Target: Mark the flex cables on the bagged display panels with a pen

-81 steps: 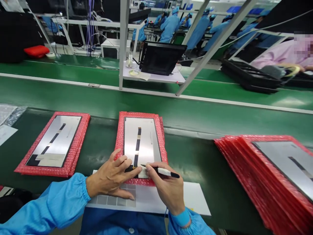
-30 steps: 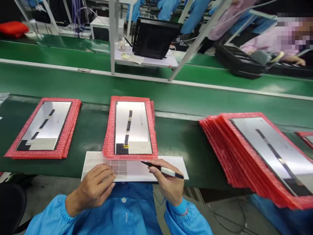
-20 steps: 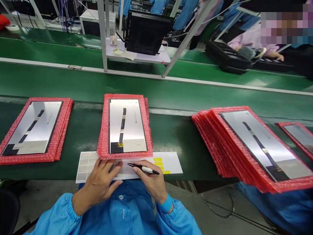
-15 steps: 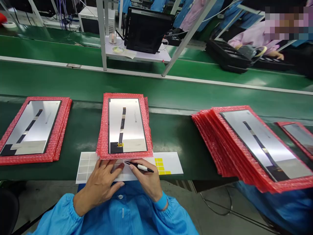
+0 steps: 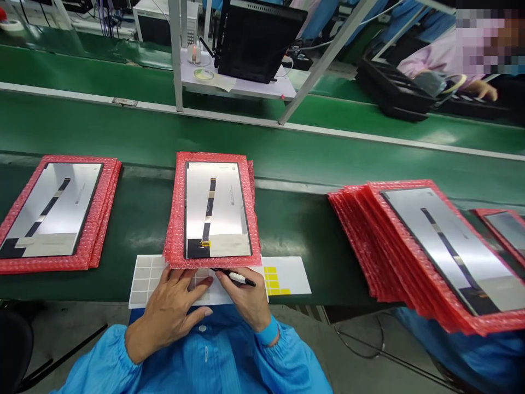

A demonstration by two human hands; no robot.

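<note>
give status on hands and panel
Right hand pinching black-tipped tweezers above label sheet. Left hand resting on sheet. Panel on red bubble wrap, yellow tab at lower end. Wrap overlaps sheet edge.

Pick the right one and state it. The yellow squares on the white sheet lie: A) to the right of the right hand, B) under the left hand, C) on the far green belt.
A: the yellow squares sit on the white sheet beyond the right hand and its pointed tool, while the left hand lies over the sheet's other end.

Bright light glares on the silver panel [image 5: 217, 205]; edges bow.
</note>
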